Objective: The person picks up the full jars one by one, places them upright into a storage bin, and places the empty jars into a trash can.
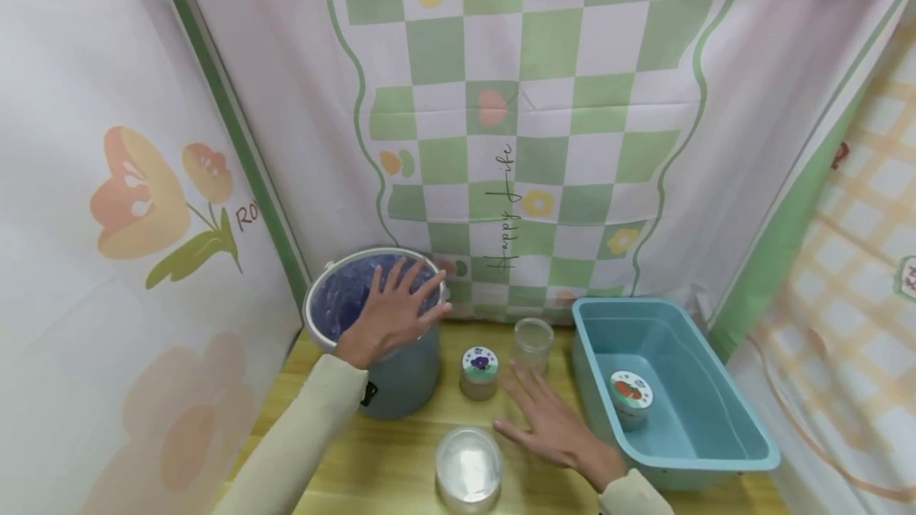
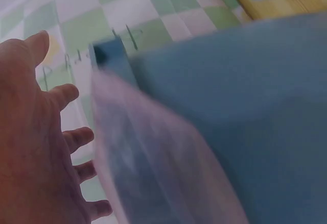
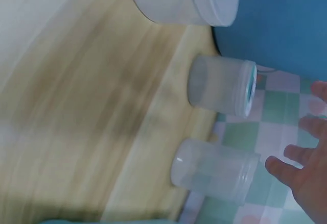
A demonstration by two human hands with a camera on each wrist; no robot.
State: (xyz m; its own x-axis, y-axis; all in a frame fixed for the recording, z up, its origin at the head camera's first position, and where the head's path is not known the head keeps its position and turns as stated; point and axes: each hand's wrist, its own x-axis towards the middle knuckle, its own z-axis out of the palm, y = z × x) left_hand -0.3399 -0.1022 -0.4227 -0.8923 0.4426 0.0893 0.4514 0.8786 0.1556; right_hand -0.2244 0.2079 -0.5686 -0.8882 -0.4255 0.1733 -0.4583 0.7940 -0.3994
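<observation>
My left hand (image 1: 392,312) is over the right side of a grey-blue bucket (image 1: 408,388), fingers spread and straight, holding nothing. Thin plastic liner (image 2: 158,157) folds over the bucket's rim in the left wrist view. Above the table my right hand (image 1: 549,421) has its fingers extended, its fingertips near a clear jar (image 1: 533,336) with no lid showing. Left of that jar stands a small jar with a purple-flower lid (image 1: 478,372). A wider clear round container (image 1: 468,471) sits nearer the front, between the two forearms.
At the right is a light-blue plastic basin (image 1: 708,420), with a jar with a red-pictured lid (image 1: 630,400) inside against its left wall. A checkered curtain (image 1: 494,181) hangs behind the wooden table (image 1: 386,459), and printed cloth closes in both sides.
</observation>
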